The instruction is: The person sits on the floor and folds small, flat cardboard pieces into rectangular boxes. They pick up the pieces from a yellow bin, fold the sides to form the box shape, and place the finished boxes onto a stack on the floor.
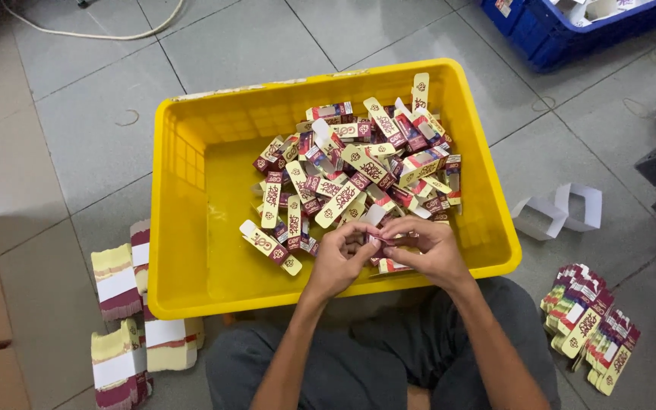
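Just beyond the small carton (380,241) pinched between the left hand (341,262) and right hand (428,250), apparently mid-fold, folded cartons (358,167) half fill the yellow crate (191,228), while banded flat stacks (127,319) wait untouched.

The one view looks from the person's head, facing steeply down. It sits close above a yellow crate (184,197) on the tiled floor (77,114).
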